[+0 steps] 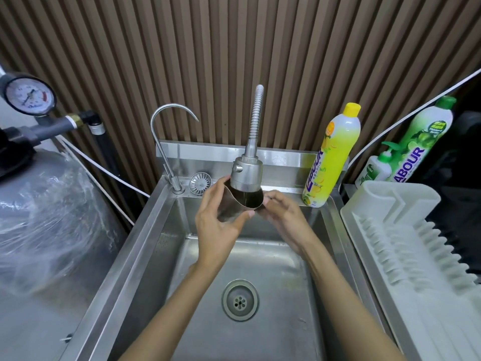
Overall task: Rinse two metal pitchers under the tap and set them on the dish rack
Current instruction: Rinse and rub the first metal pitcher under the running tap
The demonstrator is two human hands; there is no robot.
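A small metal pitcher [240, 203] is held upright right under the spray head of the flexible tap [247, 170], above the steel sink [145, 230]. A thin stream of water runs into its open mouth. My left hand [217, 217] grips the pitcher's body from the left, thumb across the front. My right hand [282, 216] holds it from the right, fingers pinching at the handle side, which is mostly hidden. Only one pitcher is in view. The white dish rack [406, 230] stands to the right of the sink with nothing on it.
A thin gooseneck tap [169, 131] and a round strainer [200, 183] sit at the sink's back left. A yellow detergent bottle [331, 157], a green one [421, 136] and a pump bottle [374, 168] stand at the back right. A pressure gauge [28, 96] and wrapped tank are left.
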